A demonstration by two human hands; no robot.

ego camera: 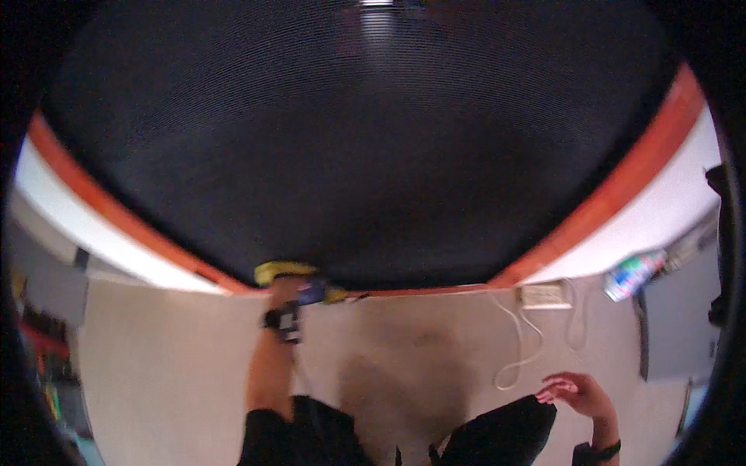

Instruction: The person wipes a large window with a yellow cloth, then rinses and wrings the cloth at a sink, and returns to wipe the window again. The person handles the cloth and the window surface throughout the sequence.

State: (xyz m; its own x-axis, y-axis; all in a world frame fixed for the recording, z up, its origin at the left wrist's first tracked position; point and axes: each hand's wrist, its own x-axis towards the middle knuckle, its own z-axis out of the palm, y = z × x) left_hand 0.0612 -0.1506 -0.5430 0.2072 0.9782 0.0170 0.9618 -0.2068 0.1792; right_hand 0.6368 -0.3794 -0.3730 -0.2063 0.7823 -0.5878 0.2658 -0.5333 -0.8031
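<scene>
A wide black ribbed surface (361,175) with an orange-red border (629,169) fills the upper view. At its lower edge, my left hand (285,288) grips a yellow and dark-blue power tool (312,290); blur hides its exact kind and tip. A dark watch is on that wrist. My right hand (574,391) hangs low on the right beside my dark-clothed knee, fingers slightly curled and apart, holding nothing.
A pale power strip (545,296) with a looping white cable (536,338) lies on the beige floor (175,349). To the right are a colourful package (634,274) and a grey box-like object (679,326). Shelved items (52,361) stand at far left.
</scene>
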